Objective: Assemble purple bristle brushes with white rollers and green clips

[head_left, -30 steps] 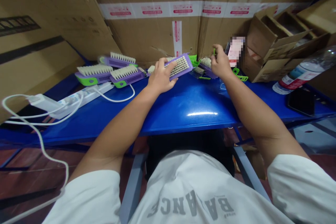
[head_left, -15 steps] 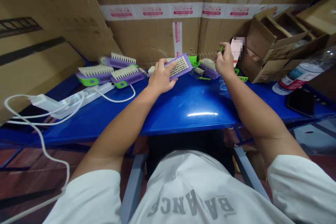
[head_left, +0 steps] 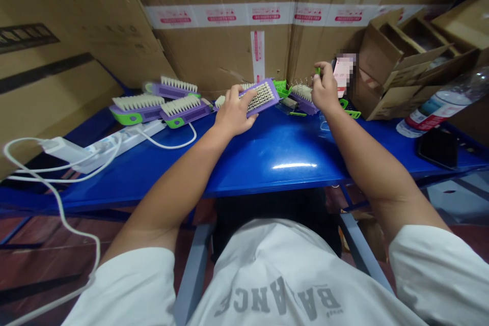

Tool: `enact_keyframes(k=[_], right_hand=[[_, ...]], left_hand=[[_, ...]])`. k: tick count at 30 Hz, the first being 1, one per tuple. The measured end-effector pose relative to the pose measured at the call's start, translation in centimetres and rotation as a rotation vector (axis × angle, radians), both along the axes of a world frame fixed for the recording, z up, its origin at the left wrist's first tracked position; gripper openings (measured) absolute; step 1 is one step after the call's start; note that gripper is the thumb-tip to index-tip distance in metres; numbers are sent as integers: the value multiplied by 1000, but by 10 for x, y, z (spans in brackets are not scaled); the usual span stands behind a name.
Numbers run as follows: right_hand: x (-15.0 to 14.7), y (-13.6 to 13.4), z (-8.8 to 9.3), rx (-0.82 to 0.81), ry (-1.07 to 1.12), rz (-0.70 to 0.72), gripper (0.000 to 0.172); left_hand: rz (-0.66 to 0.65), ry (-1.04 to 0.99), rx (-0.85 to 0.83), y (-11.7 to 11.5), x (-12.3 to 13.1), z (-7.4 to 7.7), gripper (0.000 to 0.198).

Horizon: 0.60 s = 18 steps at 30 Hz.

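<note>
Blue tabletop (head_left: 260,158) in front of you. Past it, your left hand (head_left: 234,113) clamps a purple brush (head_left: 264,98), bristles facing you, near the table's far side. Your right hand (head_left: 324,86) pinches a small green piece (head_left: 318,70), mostly hidden. Cardboard (head_left: 217,46) stands behind.

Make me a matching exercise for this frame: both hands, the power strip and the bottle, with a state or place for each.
1. left hand
2. right hand
3. power strip
4. bottle

A. pinches a small green piece
B. lies among white cables
C. beside a phone with a dark screen
D. holds a purple brush

Pairs: 1-D, 2-A, 3-B, 4-C.
</note>
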State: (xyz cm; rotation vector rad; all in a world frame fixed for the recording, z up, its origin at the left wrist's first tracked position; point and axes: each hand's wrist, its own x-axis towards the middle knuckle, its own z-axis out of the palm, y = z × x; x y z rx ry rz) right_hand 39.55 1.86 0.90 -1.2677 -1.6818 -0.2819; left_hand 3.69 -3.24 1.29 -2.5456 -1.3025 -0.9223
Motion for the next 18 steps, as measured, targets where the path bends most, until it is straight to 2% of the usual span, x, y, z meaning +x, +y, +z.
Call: enact_keyframes(k=[3, 9, 18], right_hand=[[-3, -3, 1, -49, 138, 6, 47], [-5, -9, 4, -133, 189, 57, 50], [-11, -11, 4, -156, 226, 124, 50]], left_hand=[[31, 40, -22, -6, 2, 6, 77], [81, 109, -69, -20, 7, 18, 69], [59, 104, -71, -18, 6, 16, 71]])
